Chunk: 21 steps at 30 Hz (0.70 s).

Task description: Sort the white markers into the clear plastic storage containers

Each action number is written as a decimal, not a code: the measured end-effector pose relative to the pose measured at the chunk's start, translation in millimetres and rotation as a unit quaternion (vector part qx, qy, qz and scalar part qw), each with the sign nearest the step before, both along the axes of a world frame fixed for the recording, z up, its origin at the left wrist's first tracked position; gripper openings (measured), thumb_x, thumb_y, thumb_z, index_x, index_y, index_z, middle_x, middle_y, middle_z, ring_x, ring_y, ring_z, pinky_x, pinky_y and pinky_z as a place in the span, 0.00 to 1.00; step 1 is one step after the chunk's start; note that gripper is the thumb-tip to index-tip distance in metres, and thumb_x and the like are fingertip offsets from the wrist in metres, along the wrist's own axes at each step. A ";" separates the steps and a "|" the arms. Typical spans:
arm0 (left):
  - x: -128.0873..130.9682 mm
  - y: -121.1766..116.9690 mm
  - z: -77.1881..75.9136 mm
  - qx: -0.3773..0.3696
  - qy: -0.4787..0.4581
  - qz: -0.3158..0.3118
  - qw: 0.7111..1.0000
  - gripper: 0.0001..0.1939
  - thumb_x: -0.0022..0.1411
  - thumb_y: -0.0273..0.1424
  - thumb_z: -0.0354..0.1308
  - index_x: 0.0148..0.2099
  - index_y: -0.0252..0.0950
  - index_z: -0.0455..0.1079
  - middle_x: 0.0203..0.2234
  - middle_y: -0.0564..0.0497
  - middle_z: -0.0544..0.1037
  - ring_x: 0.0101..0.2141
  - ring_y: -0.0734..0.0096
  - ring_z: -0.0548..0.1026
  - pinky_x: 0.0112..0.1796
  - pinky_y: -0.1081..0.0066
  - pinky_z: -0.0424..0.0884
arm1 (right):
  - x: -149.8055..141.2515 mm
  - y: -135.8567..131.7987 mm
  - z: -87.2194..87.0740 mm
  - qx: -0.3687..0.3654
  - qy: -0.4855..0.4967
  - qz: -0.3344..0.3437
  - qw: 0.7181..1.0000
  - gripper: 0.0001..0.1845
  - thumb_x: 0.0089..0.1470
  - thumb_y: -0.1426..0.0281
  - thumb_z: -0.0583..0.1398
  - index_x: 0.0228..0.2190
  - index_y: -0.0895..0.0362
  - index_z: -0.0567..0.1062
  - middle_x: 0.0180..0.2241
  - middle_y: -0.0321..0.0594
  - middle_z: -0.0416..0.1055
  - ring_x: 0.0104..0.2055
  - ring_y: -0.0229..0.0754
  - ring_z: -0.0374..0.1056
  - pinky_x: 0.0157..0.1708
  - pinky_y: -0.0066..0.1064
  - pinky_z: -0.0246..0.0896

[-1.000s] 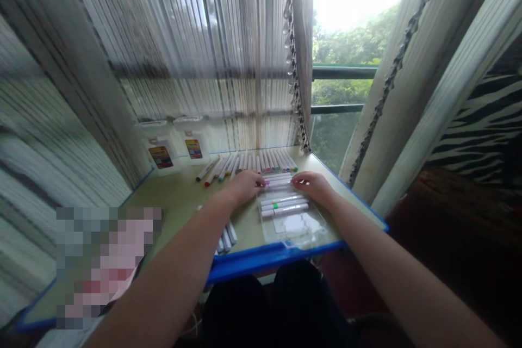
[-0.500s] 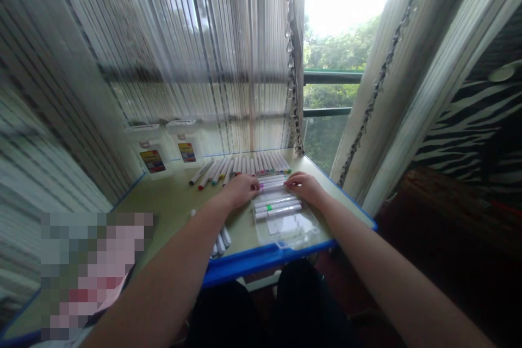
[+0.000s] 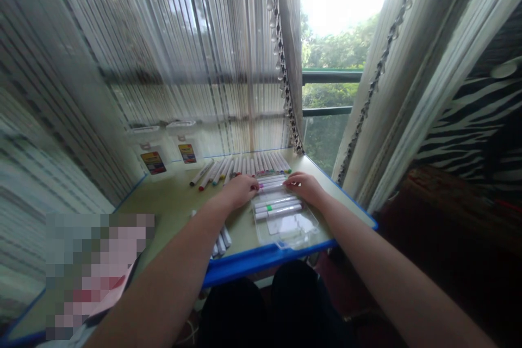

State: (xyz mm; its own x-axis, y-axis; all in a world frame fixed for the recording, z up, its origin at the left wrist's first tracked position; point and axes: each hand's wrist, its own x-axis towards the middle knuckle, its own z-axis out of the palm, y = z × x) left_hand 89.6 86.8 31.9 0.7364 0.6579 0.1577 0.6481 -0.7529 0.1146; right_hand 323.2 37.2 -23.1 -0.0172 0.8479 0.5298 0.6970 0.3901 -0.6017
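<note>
My left hand and my right hand are closed over the far part of a clear plastic case. Between them lies a white marker with a purple band, its left end in my left fingertips and its right end at my right fingertips. Nearer me in the case rest white markers, one of them a green-banded marker. Other white markers line the far end of the case. Fingertips partly hide the ends of the held marker.
A long row of markers lies behind the case. More markers are beside my left forearm. Two clear cases with labels stand at the back left. A blurred pink item lies at left. The table has a blue edge.
The view has shifted slightly, and the curtain hangs a little differently. Both hands stay at the same marker, with almost no visible movement.
</note>
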 end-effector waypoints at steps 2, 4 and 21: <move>0.3 -0.7 0.2 0.002 0.004 0.005 1.000 0.11 0.55 0.32 0.53 0.37 0.37 0.76 0.35 0.47 0.78 0.35 0.68 0.74 0.39 0.72 0.67 | -0.4 -0.6 0.6 -0.006 -0.009 -0.004 1.000 0.08 0.45 0.75 0.61 0.29 0.56 0.81 0.31 0.41 0.75 0.28 0.35 0.67 0.32 0.28 0.64; 0.4 -1.4 0.4 0.006 0.006 0.010 1.000 0.11 0.55 0.34 0.54 0.37 0.37 0.76 0.35 0.47 0.78 0.35 0.68 0.74 0.38 0.72 0.67 | -0.7 -1.3 1.8 -0.010 -0.019 -0.007 1.000 0.08 0.45 0.75 0.62 0.29 0.55 0.81 0.32 0.41 0.75 0.30 0.36 0.68 0.33 0.28 0.64; 1.1 -1.5 0.7 -0.001 0.012 0.014 1.000 0.11 0.56 0.34 0.53 0.38 0.37 0.75 0.36 0.48 0.77 0.35 0.68 0.73 0.37 0.73 0.67 | 0.7 3.3 -0.9 -0.050 0.008 -0.020 0.999 0.07 0.43 0.72 0.64 0.29 0.55 0.81 0.31 0.39 0.72 0.30 0.36 0.66 0.33 0.28 0.62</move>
State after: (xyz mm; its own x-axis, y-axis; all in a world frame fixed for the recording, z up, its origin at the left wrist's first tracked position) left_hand 90.6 85.3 32.6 0.7211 0.6789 0.1381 0.6717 -0.7340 0.1006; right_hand 323.9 40.5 -23.9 0.0263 0.8963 0.4427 0.7006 0.2993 -0.6477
